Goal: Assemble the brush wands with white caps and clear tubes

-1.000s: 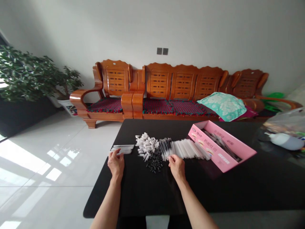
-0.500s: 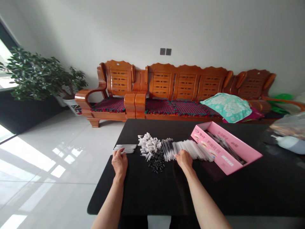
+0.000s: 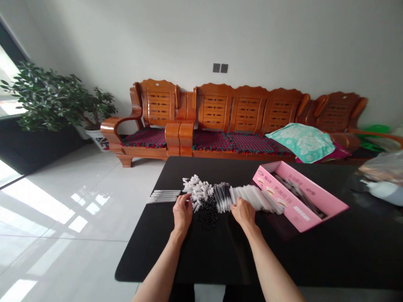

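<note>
- The black table [image 3: 226, 258] bore every item below.
- An open pink box [image 3: 277, 193] stood angled, nearer the far edge than the near.
- Translucent tubes [image 3: 253, 193] ran leftward from the box, well in from the near edge.
- Right hand [image 3: 244, 212]: fingers curled against the tubes' near ends; a grasp could not be confirmed.
- Left hand [image 3: 182, 213]: fingers bent beside the white pieces [image 3: 201, 191]; contents could not be determined.
- Pale rods [image 3: 165, 196] lay at the left edge.
- Black pieces [image 3: 208, 216] lay heaped between the hands.
</note>
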### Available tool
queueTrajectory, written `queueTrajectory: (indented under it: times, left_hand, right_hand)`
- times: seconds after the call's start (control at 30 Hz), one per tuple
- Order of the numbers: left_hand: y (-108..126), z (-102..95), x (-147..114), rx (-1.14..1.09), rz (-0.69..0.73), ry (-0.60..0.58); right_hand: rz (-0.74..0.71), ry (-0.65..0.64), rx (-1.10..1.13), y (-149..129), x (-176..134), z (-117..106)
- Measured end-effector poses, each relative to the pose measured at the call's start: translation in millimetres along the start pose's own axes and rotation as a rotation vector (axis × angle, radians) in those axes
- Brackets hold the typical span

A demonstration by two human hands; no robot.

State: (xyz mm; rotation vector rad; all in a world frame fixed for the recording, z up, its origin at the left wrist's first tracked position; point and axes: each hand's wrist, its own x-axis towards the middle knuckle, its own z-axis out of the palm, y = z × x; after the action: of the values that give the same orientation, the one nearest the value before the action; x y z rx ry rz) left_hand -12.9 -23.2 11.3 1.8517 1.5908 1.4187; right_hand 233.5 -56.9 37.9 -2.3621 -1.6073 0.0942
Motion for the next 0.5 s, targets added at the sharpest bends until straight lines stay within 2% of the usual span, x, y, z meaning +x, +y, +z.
queueTrajectory:
  times: [0.07,0.17,0.23,0.3,0.4,0.5]
  left_hand:
    - [11.6,14.2,-3.8,-0.044,0.002,-0.063]
    - [22.7,32.3,-7.7,-0.080,-0.009,-0.168]
    - [26.2,40.2,-8.8,-0.067,-0.024,-0.218]
    - [27.7,43.7,-8.6,-0.022,-0.039,-0.256]
    - [29.0,43.9,-5.9,0.041,-0.045,-0.310]
    - [32.8,45.7,-0.6,0.067,-0.046,-0.348]
  right_hand:
    - [0.096,-0.046,0.253,-0.4,-4.4,1.9]
    - [0.218,-0.242,0.769,-2.1,-16.2,11.6]
    - [0.242,-0.329,1.018,-3.9,-25.7,19.7]
    - [0.247,-0.321,1.140,-5.4,-33.8,26.4]
    - [0.256,-0.251,1.209,-6.0,-39.6,31.4]
    - [0.262,-0.237,1.260,-5.1,-39.4,32.4]
